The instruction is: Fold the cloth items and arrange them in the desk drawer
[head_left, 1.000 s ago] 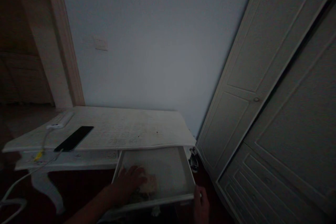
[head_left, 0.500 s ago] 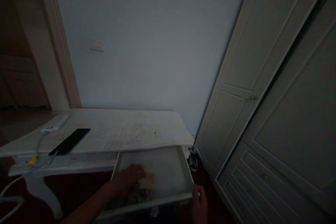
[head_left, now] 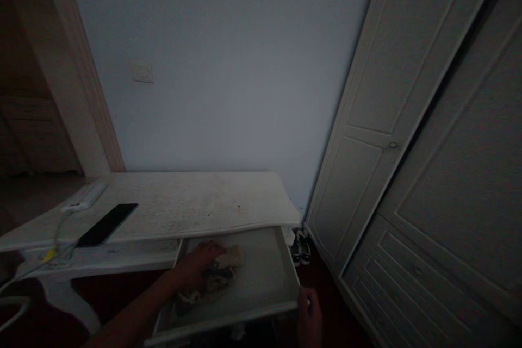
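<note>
Desktop (head_left: 175,201) matt, scuffed; drawer (head_left: 265,274) matt; phone (head_left: 108,224) smooth.

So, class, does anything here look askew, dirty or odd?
The white tabletop has grey smudges and dark spots, so it looks worn or dirty. The phone lies slantwise, its near end at the front edge, which looks precarious. The crumpled bundle in the open drawer, against the left hand, looks untidy.

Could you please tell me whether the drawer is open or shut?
Open: the drawer juts out from the table, with the left hand inside it.
</note>
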`<state>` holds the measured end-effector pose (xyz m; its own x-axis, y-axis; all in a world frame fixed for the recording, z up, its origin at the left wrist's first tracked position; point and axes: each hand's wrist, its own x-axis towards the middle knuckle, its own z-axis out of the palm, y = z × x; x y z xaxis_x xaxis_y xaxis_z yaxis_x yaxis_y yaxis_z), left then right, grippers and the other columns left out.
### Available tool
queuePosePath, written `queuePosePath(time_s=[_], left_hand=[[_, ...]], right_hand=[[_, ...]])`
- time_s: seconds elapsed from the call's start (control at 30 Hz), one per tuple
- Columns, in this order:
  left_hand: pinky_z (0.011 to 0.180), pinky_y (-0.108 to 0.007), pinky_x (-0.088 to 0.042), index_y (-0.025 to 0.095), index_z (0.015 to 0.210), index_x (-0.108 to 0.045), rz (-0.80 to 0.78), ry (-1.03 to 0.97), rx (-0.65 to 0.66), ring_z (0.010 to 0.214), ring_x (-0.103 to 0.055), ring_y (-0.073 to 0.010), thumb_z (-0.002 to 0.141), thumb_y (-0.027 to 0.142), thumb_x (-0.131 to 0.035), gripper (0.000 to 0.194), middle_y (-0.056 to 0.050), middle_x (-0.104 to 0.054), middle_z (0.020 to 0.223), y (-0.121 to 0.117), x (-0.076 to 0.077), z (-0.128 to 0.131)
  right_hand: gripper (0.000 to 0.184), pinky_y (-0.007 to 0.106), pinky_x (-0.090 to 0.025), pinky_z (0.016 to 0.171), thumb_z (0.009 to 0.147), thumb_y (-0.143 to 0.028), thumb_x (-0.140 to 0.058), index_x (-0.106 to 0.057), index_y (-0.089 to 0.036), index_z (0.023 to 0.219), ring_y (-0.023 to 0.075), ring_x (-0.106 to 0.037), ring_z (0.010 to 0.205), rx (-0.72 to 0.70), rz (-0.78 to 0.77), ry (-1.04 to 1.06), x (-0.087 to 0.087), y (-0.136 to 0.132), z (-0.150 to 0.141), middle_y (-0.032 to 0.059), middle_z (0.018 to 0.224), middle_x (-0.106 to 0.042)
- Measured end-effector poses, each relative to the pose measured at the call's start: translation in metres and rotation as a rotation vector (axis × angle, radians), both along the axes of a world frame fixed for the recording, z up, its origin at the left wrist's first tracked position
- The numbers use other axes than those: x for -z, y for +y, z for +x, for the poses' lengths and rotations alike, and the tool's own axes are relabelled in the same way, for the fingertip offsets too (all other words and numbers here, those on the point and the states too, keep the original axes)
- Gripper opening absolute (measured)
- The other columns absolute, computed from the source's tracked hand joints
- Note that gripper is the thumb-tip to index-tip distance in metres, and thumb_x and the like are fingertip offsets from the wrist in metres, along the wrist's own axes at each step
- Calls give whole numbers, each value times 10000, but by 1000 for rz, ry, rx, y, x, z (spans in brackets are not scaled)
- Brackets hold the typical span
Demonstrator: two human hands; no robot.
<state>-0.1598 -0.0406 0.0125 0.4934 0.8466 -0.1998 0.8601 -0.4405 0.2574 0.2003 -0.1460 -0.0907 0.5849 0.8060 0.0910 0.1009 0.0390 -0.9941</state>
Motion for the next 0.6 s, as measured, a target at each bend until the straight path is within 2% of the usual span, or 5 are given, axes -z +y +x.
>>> queuePosePath(time_s=[0.13,0.27,0.37,0.5,0.6], left_hand=[[1211,-519,-412,367,1681,-235,-32,-10,20,1583,-281,-391,661,326,-765,1150,-77,-256,1762,-12,-3,-1],[1178,-662,-395,364,1709,-123,-139,142,101,1607,-136,-514,575,427,-838,1342,-118,-45,1810,-18,0,0],[1101,-665,-471,403,1694,-180,-80,240,104,1581,-221,-519,560,309,-827,1309,-105,-93,1806,-14,3,2],[1088,-528,-519,433,1635,-331,44,168,69,1517,-399,-402,582,132,-732,1166,-52,-298,1747,-2,5,-1],[1125,-487,-491,398,1616,-377,80,139,13,1502,-436,-365,608,90,-687,1099,-64,-362,1714,8,3,1]], right_hand=[[630,298,-459,618,815,-863,-567,-603,-235,769,200,-555,669,-32,27,15,1,-2,1,-14,677,-595],[563,285,-446,595,860,-799,-577,-588,-242,780,194,-545,667,-8,52,25,-1,-3,-4,-20,680,-584],[590,292,-448,588,829,-833,-576,-581,-246,773,199,-546,656,-9,44,30,-6,-3,-6,-19,676,-585],[599,297,-443,591,832,-842,-567,-592,-244,796,198,-547,645,-18,28,57,-8,-4,-7,-20,685,-600],[541,286,-425,586,862,-778,-599,-586,-243,776,188,-533,640,1,82,51,-6,-3,-8,-30,671,-581]])
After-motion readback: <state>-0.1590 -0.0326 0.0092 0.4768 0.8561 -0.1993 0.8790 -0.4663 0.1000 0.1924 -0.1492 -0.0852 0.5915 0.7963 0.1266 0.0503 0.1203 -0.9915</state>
